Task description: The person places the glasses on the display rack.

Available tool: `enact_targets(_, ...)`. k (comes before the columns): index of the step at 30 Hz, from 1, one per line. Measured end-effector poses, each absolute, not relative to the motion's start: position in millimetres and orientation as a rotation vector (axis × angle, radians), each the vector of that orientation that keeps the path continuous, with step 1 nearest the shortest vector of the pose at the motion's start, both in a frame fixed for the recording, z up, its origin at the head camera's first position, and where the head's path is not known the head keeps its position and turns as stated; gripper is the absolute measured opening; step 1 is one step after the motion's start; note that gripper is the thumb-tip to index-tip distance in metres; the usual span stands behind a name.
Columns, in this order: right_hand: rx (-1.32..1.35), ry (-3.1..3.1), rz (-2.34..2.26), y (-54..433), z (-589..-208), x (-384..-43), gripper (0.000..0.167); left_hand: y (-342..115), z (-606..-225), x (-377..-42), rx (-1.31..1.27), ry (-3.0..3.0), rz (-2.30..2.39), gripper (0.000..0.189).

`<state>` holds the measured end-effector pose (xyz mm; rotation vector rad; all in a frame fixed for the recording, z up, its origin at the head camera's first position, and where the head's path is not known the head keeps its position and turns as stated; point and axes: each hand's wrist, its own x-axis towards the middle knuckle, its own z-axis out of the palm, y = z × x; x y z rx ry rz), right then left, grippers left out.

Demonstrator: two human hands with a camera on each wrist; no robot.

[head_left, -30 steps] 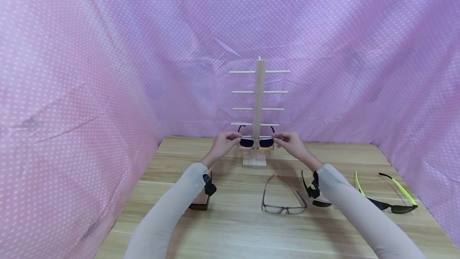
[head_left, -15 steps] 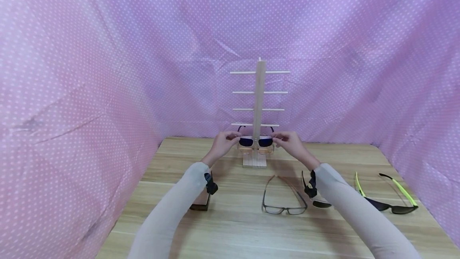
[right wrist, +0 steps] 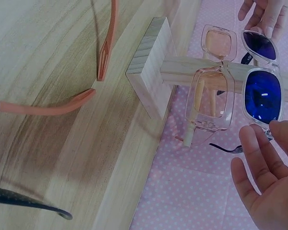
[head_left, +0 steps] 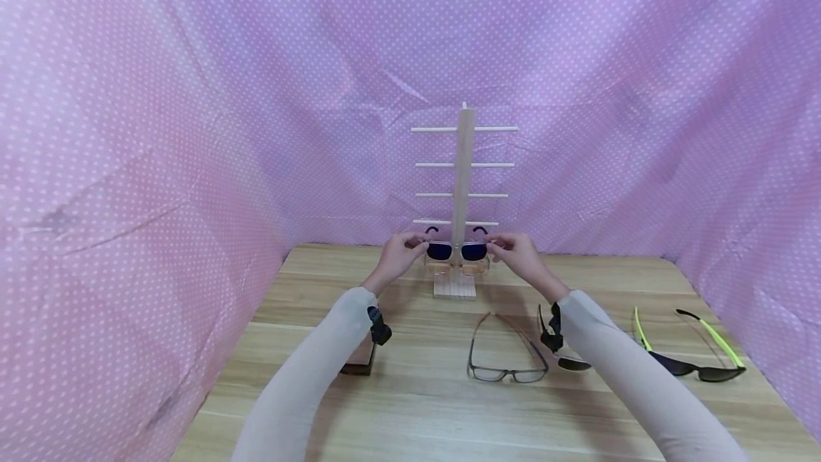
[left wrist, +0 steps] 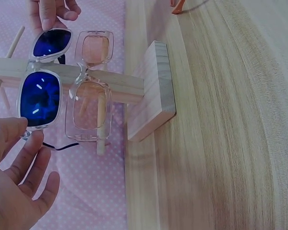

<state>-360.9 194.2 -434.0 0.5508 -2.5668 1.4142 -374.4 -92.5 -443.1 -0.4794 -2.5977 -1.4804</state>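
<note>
Sunglasses (left wrist: 40, 99): being pinched at both hinge corners, likely the soundest hold, by left hand (head_left: 396, 255) and right hand (head_left: 522, 259); being held at stand (head_left: 463, 177), above pink glasses (left wrist: 90, 106); presumably light, stiff, scratch-prone.

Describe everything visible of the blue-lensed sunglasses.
The blue-lensed sunglasses have glossy lenses in a clear, plastic-looking frame, with dark, curved temple tips. They are unfolded, lenses facing the head camera, in front of the wooden post and just above the peach-lensed glasses. The left hand and right hand pinch one end each. Whether anything else supports them is unclear.
</note>
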Motion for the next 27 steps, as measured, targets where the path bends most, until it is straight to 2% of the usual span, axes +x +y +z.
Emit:
enact_targets(17,0.495,-2.599,1.366,190.8,-431.6,-364.9,0.023,-92.2,-444.1,-381.4,-0.486,-2.616,-1.454,0.025)
enact_targets(27,0.493,-2.592,1.358,191.3,-431.5,-366.6,0.023,-91.1,-442.9,-383.7,-0.471,-2.631,-1.45,0.021)
